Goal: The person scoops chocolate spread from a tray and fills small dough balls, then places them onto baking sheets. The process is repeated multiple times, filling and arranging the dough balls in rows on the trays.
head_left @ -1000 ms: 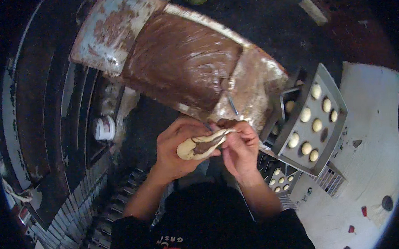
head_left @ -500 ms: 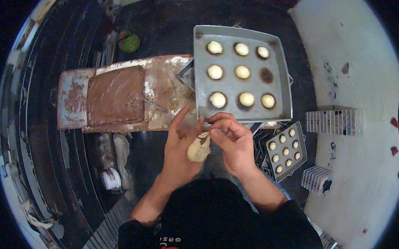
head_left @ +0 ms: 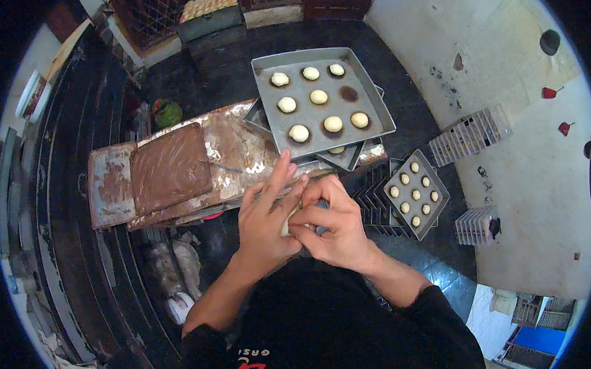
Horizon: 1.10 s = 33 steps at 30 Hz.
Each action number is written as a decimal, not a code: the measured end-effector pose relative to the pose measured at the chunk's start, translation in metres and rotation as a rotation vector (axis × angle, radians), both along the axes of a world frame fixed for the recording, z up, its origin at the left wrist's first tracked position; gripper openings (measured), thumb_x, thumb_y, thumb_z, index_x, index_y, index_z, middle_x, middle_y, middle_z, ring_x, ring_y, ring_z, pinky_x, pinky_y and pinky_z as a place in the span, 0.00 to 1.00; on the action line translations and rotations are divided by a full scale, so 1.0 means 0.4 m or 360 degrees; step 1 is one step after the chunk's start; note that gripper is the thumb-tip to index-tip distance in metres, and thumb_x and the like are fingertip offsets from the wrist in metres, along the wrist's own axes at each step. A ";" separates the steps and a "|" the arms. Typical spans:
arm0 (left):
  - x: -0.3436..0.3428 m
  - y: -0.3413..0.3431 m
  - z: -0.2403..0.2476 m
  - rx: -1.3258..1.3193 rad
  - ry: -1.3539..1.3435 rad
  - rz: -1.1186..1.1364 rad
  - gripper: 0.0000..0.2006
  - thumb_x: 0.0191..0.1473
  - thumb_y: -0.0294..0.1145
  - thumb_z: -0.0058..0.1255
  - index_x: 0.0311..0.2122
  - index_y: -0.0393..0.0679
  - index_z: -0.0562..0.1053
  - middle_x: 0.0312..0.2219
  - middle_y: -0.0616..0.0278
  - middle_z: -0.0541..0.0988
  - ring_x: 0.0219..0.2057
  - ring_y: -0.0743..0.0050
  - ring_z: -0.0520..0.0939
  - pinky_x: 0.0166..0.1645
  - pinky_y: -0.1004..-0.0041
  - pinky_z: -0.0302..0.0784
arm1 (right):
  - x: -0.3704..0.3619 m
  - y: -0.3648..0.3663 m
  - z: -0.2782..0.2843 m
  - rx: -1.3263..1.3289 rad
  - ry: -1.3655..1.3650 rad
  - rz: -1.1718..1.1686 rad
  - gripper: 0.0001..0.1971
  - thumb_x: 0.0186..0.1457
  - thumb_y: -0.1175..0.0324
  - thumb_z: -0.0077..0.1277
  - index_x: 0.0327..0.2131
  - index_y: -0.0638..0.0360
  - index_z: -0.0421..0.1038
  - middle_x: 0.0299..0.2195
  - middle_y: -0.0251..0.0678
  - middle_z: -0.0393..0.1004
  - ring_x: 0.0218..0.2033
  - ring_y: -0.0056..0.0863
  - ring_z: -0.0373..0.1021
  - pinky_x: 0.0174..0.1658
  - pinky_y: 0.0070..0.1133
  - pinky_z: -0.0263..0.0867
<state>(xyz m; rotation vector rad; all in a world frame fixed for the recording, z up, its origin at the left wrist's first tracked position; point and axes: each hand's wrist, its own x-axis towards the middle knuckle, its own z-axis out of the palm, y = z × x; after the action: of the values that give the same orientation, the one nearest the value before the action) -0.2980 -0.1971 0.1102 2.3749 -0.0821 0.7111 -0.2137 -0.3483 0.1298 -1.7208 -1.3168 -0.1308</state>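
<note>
Worn table (head_left: pixel 235 138), brown slab (head_left: pixel 171 166), stacked trays (head_left: pixel 374 107)

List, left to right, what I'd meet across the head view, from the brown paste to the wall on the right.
Brown paste slab → left hand → piece of dough → right hand → smaller tray of dough balls → lower slatted block → pale wall.

One piece of dough (head_left: pixel 286 228), pale cream, small. Held up between the left hand (head_left: pixel 265 218) and right hand (head_left: pixel 330 221), off any surface. Lay against the left hand's inner side, below its spread fingers; right thumb and fingers were on it from the other side. Mostly hidden by fingers: only a narrow pale sliver showed. Full outline, and whether open or closed, couldn't be told.
</note>
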 end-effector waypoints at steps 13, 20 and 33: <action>-0.153 -0.020 0.050 0.0030 -0.0019 0.0083 0.33 0.37 0.31 0.67 0.54 0.39 0.75 0.63 0.47 0.69 0.52 0.62 0.81 0.54 0.66 0.72 | -0.168 -0.007 0.031 0.0117 0.0330 -0.0109 0.10 0.42 0.74 0.70 0.31 0.56 0.82 0.36 0.34 0.69 0.37 0.26 0.69 0.40 0.22 0.68; -0.088 -0.067 0.050 -0.0134 -0.0232 -0.0129 0.22 0.39 0.30 0.65 0.44 0.40 0.77 0.52 0.54 0.78 0.51 0.61 0.81 0.51 0.63 0.70 | -0.131 -0.074 0.063 0.0037 0.0498 -0.0144 0.09 0.40 0.78 0.67 0.28 0.56 0.81 0.36 0.34 0.68 0.37 0.25 0.67 0.41 0.23 0.66; 0.251 -0.314 0.158 -0.0409 -0.0075 -0.0582 0.16 0.62 0.38 0.48 0.47 0.43 0.81 0.63 0.51 0.69 0.70 0.44 0.55 0.68 0.46 0.43 | 0.054 -0.255 -0.140 0.1090 0.1630 0.0101 0.32 0.65 0.48 0.46 0.60 0.68 0.57 0.53 0.42 0.68 0.55 0.30 0.65 0.58 0.27 0.61</action>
<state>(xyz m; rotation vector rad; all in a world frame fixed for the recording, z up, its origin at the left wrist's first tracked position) -0.1976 -0.3227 0.1733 2.0233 -0.4094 0.5623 -0.1920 -0.4503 0.0738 -0.9047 -0.4555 0.2827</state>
